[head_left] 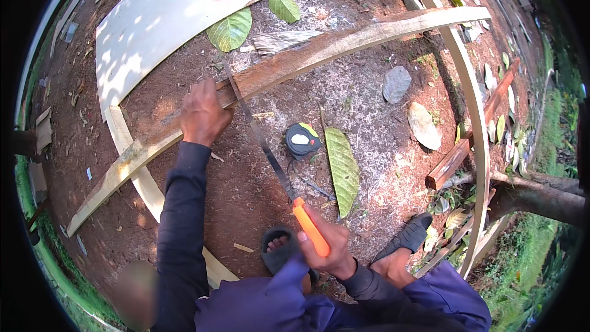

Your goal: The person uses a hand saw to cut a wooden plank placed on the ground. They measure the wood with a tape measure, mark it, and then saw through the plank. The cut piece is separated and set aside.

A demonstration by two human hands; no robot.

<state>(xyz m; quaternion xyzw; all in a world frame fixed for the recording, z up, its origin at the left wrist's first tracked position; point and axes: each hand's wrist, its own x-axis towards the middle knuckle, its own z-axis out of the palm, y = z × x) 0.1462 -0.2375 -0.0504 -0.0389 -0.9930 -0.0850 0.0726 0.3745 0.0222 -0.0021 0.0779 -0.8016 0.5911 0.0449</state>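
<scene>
My left hand (203,114) presses down on a long rough wooden plank (344,40) that runs from lower left to upper right above the red-brown ground. My right hand (329,246) grips the orange handle of a hand saw (264,141). The saw's thin dark blade slants up and left to the plank and meets its edge just right of my left hand. A black and yellow tape measure (301,140) lies on the ground beside the blade.
A wide pale board (184,6) lies beyond the plank. A thin pale strip (473,98) curves down the right side, with a reddish timber (473,138) near it. Large green and dry leaves are scattered about. My sandalled feet (279,249) stand near the lower edge.
</scene>
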